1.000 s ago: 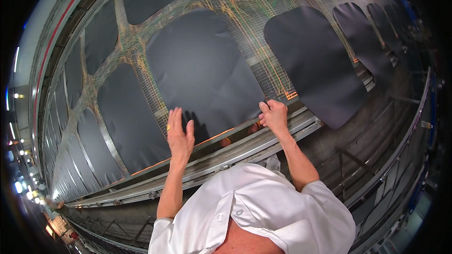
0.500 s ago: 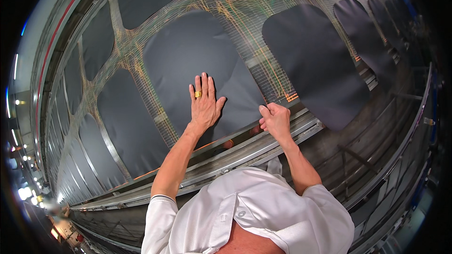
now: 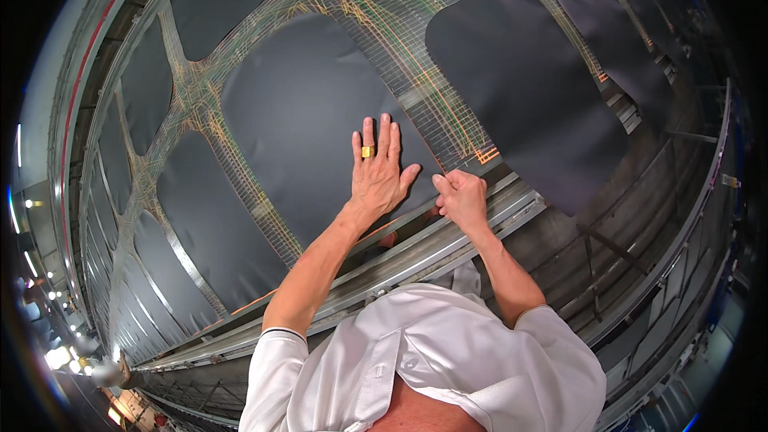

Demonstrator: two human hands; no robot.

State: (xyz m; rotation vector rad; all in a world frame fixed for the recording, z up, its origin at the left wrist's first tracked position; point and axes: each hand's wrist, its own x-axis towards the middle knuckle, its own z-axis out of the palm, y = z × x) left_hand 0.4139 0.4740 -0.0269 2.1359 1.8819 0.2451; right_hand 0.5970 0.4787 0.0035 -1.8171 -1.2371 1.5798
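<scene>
A dark grey sheet piece (image 3: 296,104) with a rounded far end lies flat on the wire-mesh bed before me. My left hand (image 3: 379,174) rests on it palm down, fingers stretched out, with a gold ring on one finger. At the sheet's near right corner my right hand (image 3: 464,202) is closed, thumb and finger pinching the edge. The rest of its fingers curl underneath, partly hidden. To the right, another dark sheet piece (image 3: 520,72) lies apart, its near end hanging over the metal rail (image 3: 512,214).
More dark sheet pieces (image 3: 216,216) lie on the mesh at left and far right. Scratched orange and green lines cover the mesh bed (image 3: 416,96). The metal rail runs between my body and the bed. A curved rail (image 3: 708,200) with bars stands at right.
My left hand has slid right across the sheet, closer to my right hand. The right hand keeps its pinch at the corner. The view has shifted slightly.
</scene>
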